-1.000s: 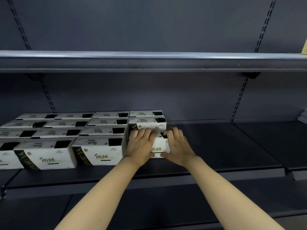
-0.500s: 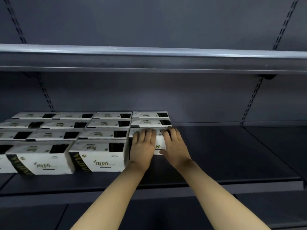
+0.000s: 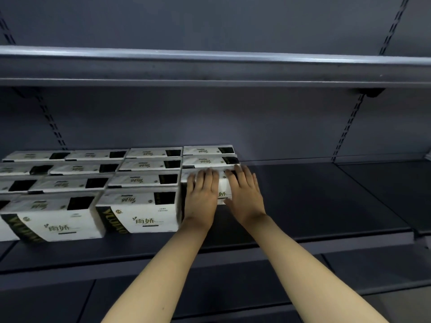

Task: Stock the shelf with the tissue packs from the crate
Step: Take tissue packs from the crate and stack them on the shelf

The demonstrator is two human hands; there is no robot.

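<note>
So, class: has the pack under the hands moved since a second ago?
Yes. The pack has slid back, closing the gap to the pack behind.

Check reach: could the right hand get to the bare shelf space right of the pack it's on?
Probably yes. The right hand rests on the pack, and the shelf beside it lies bare.

Dim cool light, glare streak on the upper shelf edge (image 3: 210, 55), soft focus, wide-angle bowing at edges
</note>
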